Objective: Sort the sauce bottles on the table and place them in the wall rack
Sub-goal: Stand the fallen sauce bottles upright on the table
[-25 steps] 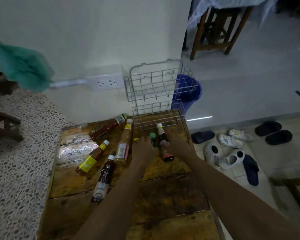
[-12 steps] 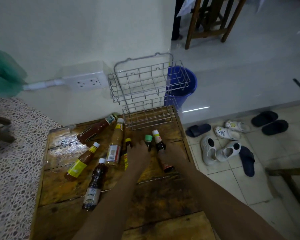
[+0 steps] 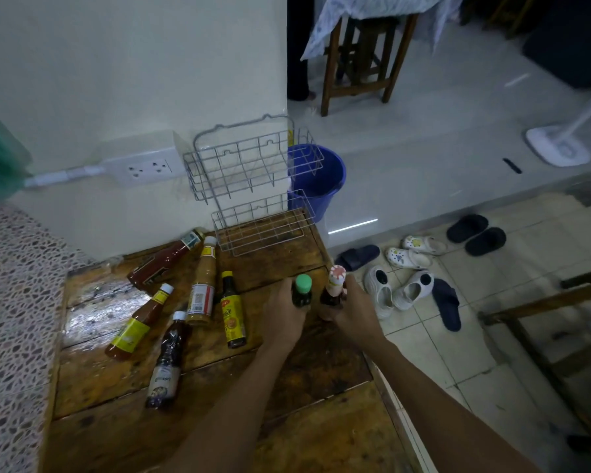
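Note:
My left hand (image 3: 284, 314) grips a dark bottle with a green cap (image 3: 302, 291), held upright just above the wooden table (image 3: 287, 397). Close beside it my right hand (image 3: 350, 310) grips a dark bottle with a white cap (image 3: 335, 285), also upright. Several bottles lie flat on the table to the left: a ketchup bottle (image 3: 162, 261), a tan sauce bottle (image 3: 203, 281), a dark yellow-labelled bottle (image 3: 232, 310), a red chilli bottle (image 3: 139, 324) and a dark white-capped bottle (image 3: 168, 361). The two-tier wire rack (image 3: 249, 180) hangs empty on the wall behind the table.
A wall socket (image 3: 147, 167) sits left of the rack. Behind the rack stands a blue bucket (image 3: 321, 180). Several shoes and slippers (image 3: 410, 285) lie on the tiled floor to the right. A speckled counter (image 3: 11, 302) borders the table on the left.
Both hands closed on the two bottles that lay flat near the table's right edge and stood them upright, lifting them slightly. The view shifted a little.

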Tool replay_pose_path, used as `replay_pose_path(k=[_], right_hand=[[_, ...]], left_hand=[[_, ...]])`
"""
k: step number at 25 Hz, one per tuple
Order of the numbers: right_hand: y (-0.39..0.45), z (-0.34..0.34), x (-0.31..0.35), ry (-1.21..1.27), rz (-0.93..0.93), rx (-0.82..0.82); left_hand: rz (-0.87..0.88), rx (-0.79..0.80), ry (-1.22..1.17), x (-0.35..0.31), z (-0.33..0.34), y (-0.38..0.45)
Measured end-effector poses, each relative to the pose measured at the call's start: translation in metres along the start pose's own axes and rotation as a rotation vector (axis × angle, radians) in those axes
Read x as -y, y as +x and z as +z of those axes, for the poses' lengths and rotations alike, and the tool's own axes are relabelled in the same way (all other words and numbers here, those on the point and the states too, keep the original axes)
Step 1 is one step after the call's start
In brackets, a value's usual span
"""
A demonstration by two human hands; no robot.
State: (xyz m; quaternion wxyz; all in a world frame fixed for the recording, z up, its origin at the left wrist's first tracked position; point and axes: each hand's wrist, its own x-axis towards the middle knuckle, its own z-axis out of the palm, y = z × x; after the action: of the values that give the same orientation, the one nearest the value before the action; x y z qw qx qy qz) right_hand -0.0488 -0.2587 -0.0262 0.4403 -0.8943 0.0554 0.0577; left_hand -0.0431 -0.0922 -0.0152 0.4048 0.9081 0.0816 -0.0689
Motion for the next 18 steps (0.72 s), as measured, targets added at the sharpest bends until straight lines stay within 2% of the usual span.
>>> replay_pose_path(k=[3, 11, 18], right_hand=[[0.009, 0.003, -0.005, 0.002, -0.057, -0.043], [0.035, 0.012, -0.015, 0.015, -0.125, 0.035], [0.035, 0.018, -0.025, -0.009, -0.099, 0.055]], left_hand=[[0.005, -0.018, -0.052, -0.011, 0.010, 0.006], [-0.055, -0.090, -0.011, 0.005, 0.026, 0.019], [-0.111, -0.098, 0.031, 0.005, 0.028, 0.016]])
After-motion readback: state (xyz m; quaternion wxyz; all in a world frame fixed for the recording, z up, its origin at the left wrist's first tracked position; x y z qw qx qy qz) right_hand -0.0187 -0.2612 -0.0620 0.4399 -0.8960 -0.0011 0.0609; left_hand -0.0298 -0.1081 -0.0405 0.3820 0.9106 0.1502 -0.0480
